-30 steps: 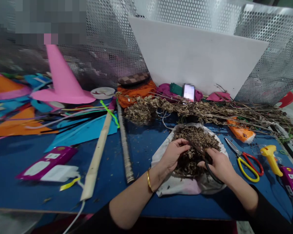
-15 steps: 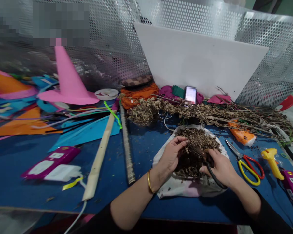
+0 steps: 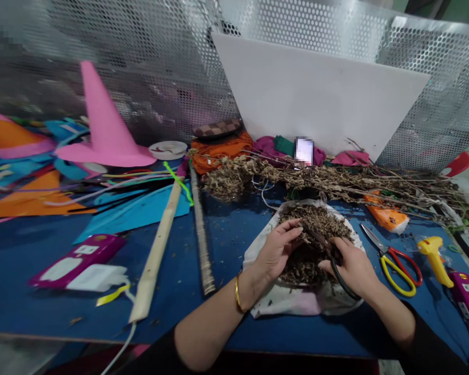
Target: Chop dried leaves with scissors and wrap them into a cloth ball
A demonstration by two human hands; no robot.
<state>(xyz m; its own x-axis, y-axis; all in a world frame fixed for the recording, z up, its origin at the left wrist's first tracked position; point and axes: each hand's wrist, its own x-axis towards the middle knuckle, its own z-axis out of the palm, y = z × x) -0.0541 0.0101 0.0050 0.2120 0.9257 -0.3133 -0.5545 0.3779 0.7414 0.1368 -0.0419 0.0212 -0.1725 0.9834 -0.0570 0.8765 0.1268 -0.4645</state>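
My right hand (image 3: 354, 263) is wrapped round a pair of dark-handled scissors (image 3: 341, 280), whose blades point left and blend into the plant matter. Opposite it, my left hand (image 3: 274, 251) pinches a dried plant piece (image 3: 308, 234) near the blade tips. Both hands are over a white cloth bag (image 3: 297, 306), opened out and filled with crumbled dry brown leaves (image 3: 324, 220). A gold bangle circles my left wrist.
Dried stalks (image 3: 336, 179) lie along the back below a white board (image 3: 320, 94). At right are red-and-yellow-handled scissors (image 3: 394, 268), a yellow glue gun (image 3: 433, 255) and an orange packet (image 3: 389, 213). Two sticks (image 3: 156, 255), a purple device (image 3: 82, 255) and a pink hat (image 3: 105, 125) stand left.
My hands stay over the bag with only slight finger movement. The view has shifted a little, so things on the left appear slightly further left.
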